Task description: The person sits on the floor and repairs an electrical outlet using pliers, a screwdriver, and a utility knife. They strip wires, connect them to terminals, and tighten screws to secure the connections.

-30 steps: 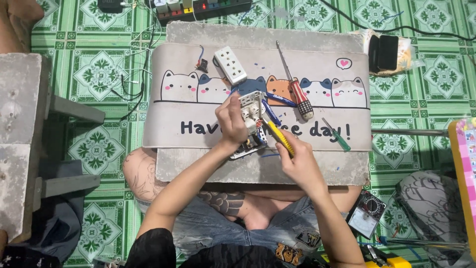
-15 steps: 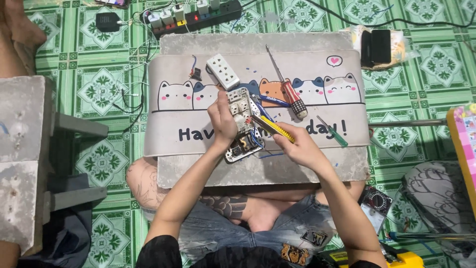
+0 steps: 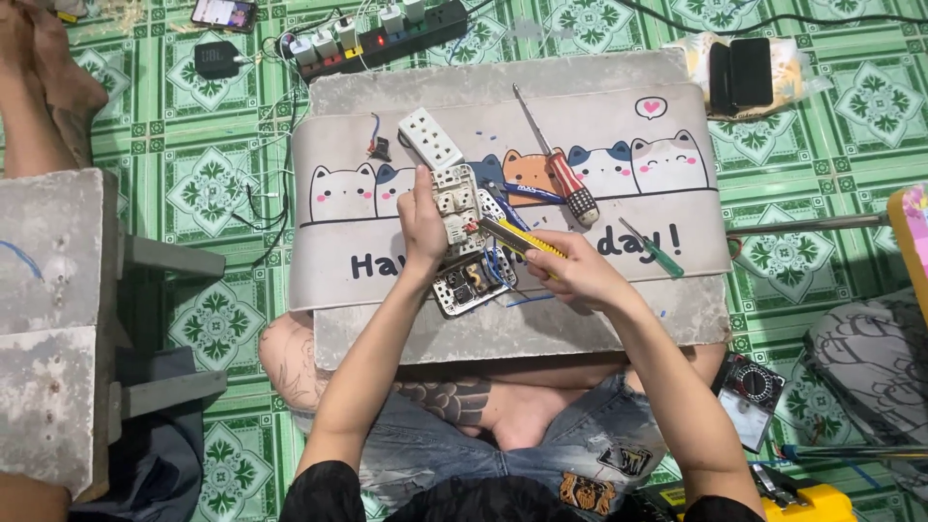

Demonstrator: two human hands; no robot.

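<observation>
A grey mat (image 3: 619, 126) printed with cartoon cats covers the slab on the person's lap. Over the mat's middle, the left hand (image 3: 422, 224) grips a cream socket block (image 3: 456, 205), upright, with blue wires trailing to a metal plate (image 3: 471, 287) just below it. The right hand (image 3: 578, 273) clasps a yellow tool (image 3: 520, 239), its tip touching the block.

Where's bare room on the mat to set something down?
Free: the mat's left end, below the white cat print; the right end past the green screwdriver. Crowded: the middle, where the left hand holds the socket module and the right hand the yellow tool.
</observation>
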